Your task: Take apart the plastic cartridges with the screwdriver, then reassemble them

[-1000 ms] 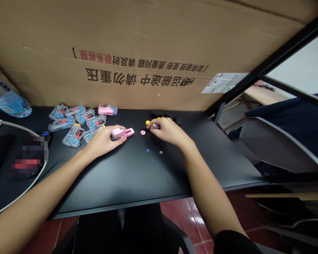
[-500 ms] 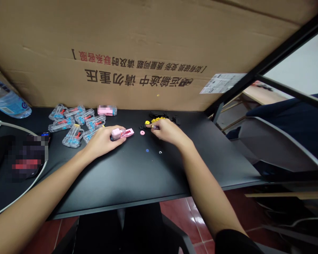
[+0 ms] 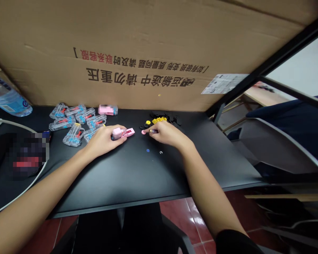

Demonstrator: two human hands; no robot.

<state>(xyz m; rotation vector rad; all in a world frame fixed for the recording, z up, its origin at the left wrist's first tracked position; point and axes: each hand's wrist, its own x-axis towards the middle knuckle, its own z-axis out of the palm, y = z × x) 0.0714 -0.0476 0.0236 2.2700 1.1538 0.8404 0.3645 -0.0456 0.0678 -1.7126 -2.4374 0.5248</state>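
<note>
My left hand (image 3: pixel 102 138) is closed around a small pink-and-clear plastic piece (image 3: pixel 129 132), its pink end sticking out past the fingertips. With the index finger stretched out, my right hand (image 3: pixel 165 133) touches a small pink ring (image 3: pixel 143 132) on the black table. The other right fingers curl round a small slender object (image 3: pixel 153 131), dark with a gold tint, whose kind I cannot make out. Just beyond that hand lie a yellow ring (image 3: pixel 148 122), black rings (image 3: pixel 145 126), a row of yellow pieces (image 3: pixel 159 120) and black parts (image 3: pixel 175 119).
Several clear plastic gun-shaped pieces (image 3: pixel 74 135) with blue and red insides lie left, near a pink block (image 3: pixel 107 109). A blue disc (image 3: pixel 147 150) and white clip (image 3: pixel 161 152) lie nearer me. Cardboard (image 3: pixel 137 35) stands behind; a bottle (image 3: pixel 9 97) and white cable (image 3: pixel 39 168) are left.
My right hand has shifted slightly down, its index finger going from beside the yellow and black rings onto the pink ring. The left hand keeps its hold, nearly still.
</note>
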